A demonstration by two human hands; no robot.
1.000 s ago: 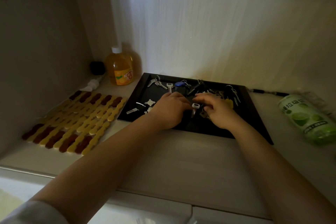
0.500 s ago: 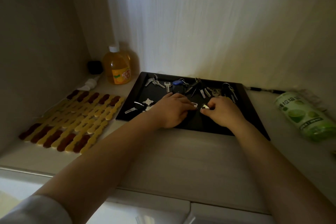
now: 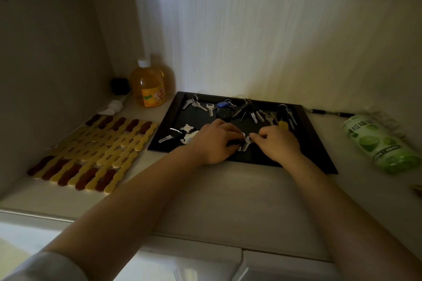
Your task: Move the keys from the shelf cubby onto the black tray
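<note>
Fingertips of left hand and right hand pinch a small silver key low over the black tray. Keys line its far edge. Likely light, rigid, slippery: grip the bow.

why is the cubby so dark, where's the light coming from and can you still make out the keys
Head view: dim overall, the brightest patch on the back wall above the black tray; the left wall lies in shadow; the keys glint but stay small and soft; the wide lens bends the edges.
</note>
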